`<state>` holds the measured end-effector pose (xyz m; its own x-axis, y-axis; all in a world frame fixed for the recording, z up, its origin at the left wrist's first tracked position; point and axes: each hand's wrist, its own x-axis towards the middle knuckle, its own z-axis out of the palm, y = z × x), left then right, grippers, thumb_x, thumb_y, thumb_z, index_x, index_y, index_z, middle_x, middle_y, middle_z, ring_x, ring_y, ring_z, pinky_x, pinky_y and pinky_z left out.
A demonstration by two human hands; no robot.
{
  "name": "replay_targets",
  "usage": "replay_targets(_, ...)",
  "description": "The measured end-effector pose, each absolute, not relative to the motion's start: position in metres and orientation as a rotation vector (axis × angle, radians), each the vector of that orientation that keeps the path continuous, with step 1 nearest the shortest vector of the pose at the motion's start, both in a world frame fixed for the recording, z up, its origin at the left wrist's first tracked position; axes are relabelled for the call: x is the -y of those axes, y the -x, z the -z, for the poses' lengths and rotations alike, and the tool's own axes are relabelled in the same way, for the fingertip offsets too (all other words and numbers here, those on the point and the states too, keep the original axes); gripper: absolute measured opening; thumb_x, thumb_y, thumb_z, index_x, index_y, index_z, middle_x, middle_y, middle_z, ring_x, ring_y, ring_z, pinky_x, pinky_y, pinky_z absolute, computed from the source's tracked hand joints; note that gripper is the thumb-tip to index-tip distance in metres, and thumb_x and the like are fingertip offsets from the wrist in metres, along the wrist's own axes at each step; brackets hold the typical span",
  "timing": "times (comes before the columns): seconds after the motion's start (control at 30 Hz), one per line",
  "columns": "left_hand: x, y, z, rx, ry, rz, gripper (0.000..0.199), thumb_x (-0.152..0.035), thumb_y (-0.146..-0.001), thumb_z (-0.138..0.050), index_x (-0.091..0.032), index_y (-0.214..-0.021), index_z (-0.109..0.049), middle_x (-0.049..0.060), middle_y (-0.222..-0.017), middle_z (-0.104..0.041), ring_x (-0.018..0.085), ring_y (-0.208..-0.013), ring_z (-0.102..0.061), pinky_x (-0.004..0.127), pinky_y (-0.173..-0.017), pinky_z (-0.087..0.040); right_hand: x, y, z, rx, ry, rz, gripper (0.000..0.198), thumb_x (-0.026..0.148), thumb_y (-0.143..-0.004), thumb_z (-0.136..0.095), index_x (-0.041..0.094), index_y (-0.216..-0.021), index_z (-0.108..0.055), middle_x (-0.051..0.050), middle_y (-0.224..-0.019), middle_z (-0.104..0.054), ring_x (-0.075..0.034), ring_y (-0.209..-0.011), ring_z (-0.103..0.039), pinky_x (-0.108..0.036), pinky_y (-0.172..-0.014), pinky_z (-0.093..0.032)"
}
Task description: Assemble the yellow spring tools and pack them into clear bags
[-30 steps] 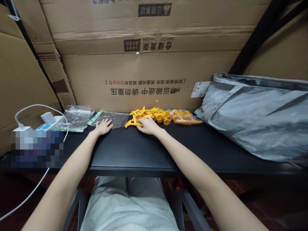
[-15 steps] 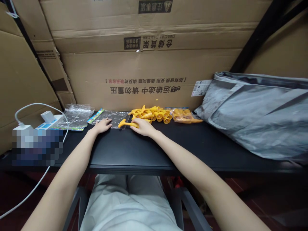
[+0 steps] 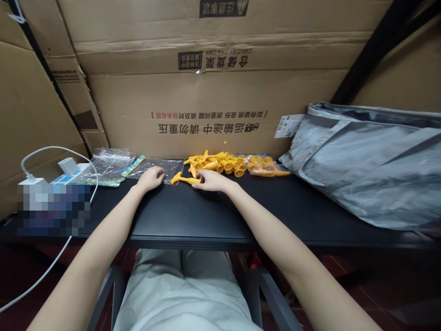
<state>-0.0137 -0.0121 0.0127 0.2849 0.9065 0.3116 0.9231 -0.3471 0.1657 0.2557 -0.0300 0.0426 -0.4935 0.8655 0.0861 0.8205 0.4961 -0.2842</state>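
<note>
A clear plastic bag (image 3: 143,168) with a bright printed header lies flat toward the back of the black table. My left hand (image 3: 151,178) rests over its front part, fingers curled down onto the film; the fingertips are partly hidden. A yellow plastic toy (image 3: 184,179) with a T-shaped, hammer-like head lies across the bag's right corner, head pointing left. Its other end sits in the fingers of my right hand (image 3: 215,180). Just behind that hand is a pile of similar yellow toys (image 3: 220,162), several showing hollow flared ends.
Right of the pile lies a filled bag of yellow toys (image 3: 263,166). More clear bags (image 3: 110,165) are stacked at left, beside a power strip (image 3: 80,174) with a white cable. A large grey bag (image 3: 365,170) occupies the right side; cardboard (image 3: 206,96) walls the back.
The clear bag has shifted slightly left. My left hand has gone from flat to curled fingers. My right hand has slid right, toward the toy's end, uncovering more of it.
</note>
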Motion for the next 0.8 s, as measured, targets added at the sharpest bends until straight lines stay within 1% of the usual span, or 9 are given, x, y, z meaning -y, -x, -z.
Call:
replay_targets(0.07, 0.016, 0.003, -0.014, 1.771, 2.485, 0.577, 0.031, -0.030, -0.087, -0.043, -0.017, -0.105, -0.064, 0.009, -0.109, -0.067, 0.020, -0.102, -0.061, 0.030, -0.091, -0.046, 0.030, -0.259, -0.044, 2.517, 1.470, -0.382, 0.036, 0.040, -0.075, -0.069, 0.016, -0.101, -0.061, -0.008, -0.097, -0.069, -0.021, -0.083, -0.065, -0.027, -0.069, -0.047)
replay_targets(0.2, 0.022, -0.009, -0.016, 1.846, 2.457, 0.523, 0.027, -0.036, -0.085, -0.047, -0.018, -0.096, -0.064, 0.008, -0.097, -0.069, 0.020, -0.091, -0.063, 0.029, -0.080, -0.048, 0.030, -0.264, -0.047, 2.512, 1.468, -0.449, 0.022, 0.031, -0.077, -0.069, 0.015, -0.090, -0.062, -0.006, -0.087, -0.070, -0.018, -0.075, -0.065, -0.026, -0.066, -0.046)
replay_targets(0.27, 0.023, -0.010, -0.018, 1.884, 2.411, 0.515, 0.029, -0.041, -0.084, -0.048, -0.018, -0.092, -0.064, 0.008, -0.096, -0.068, 0.021, -0.091, -0.063, 0.029, -0.078, -0.048, 0.030, -0.265, -0.047, 2.499, 1.454, -0.438, 0.018, 0.030, -0.079, -0.067, 0.015, -0.088, -0.062, -0.006, -0.084, -0.069, -0.017, -0.073, -0.064, -0.026, -0.065, -0.046)
replay_targets(0.33, 0.024, -0.010, -0.019, 1.932, 2.350, 0.512, 0.033, -0.047, -0.083, -0.048, -0.018, -0.091, -0.063, 0.009, -0.096, -0.068, 0.022, -0.091, -0.063, 0.030, -0.077, -0.048, 0.030, -0.266, -0.047, 2.481, 1.451, -0.410, 0.020, 0.032, -0.080, -0.067, 0.015, -0.087, -0.061, -0.006, -0.083, -0.068, -0.017, -0.073, -0.063, -0.026, -0.064, -0.045)
replay_targets(0.47, 0.029, -0.015, -0.022, 1.982, 2.259, 0.436, 0.044, -0.058, -0.080, -0.048, -0.017, -0.091, -0.062, 0.012, -0.100, -0.066, 0.026, -0.094, -0.063, 0.035, -0.081, -0.047, 0.029, -0.268, -0.049, 2.442, 1.440, -0.340, 0.022, 0.035, -0.081, -0.066, 0.014, -0.087, -0.062, -0.008, -0.086, -0.068, -0.018, -0.075, -0.063, -0.027, -0.064, -0.044)
replay_targets(0.63, 0.035, -0.027, -0.022, 1.981, 2.198, 0.371, 0.050, -0.061, -0.077, -0.049, -0.015, -0.095, -0.062, 0.016, -0.109, -0.063, 0.034, -0.105, -0.058, 0.048, -0.093, -0.041, 0.027, -0.268, -0.049, 2.384, 1.403, -0.313, 0.026, 0.036, -0.082, -0.065, 0.012, -0.093, -0.062, -0.008, -0.087, -0.067, -0.019, -0.077, -0.061, -0.027, -0.066, -0.043)
replay_targets(0.7, 0.037, -0.029, -0.022, 1.977, 2.203, 0.357, 0.047, -0.057, -0.077, -0.051, -0.015, -0.094, -0.063, 0.016, -0.110, -0.062, 0.035, -0.106, -0.058, 0.052, -0.095, -0.039, 0.025, -0.268, -0.046, 2.364, 1.364, -0.331, 0.027, 0.036, -0.081, -0.065, 0.012, -0.094, -0.062, -0.008, -0.086, -0.066, -0.018, -0.075, -0.060, -0.027, -0.065, -0.043)
replay_targets(0.8, 0.038, -0.031, -0.023, 1.953, 2.237, 0.323, 0.033, -0.046, -0.078, -0.052, -0.017, -0.087, -0.065, 0.014, -0.107, -0.063, 0.033, -0.103, -0.059, 0.049, -0.095, -0.039, 0.022, -0.266, -0.039, 2.335, 1.314, -0.374, 0.027, 0.035, -0.081, -0.066, 0.012, -0.094, -0.063, -0.006, -0.082, -0.065, -0.016, -0.070, -0.058, -0.026, -0.064, -0.042)
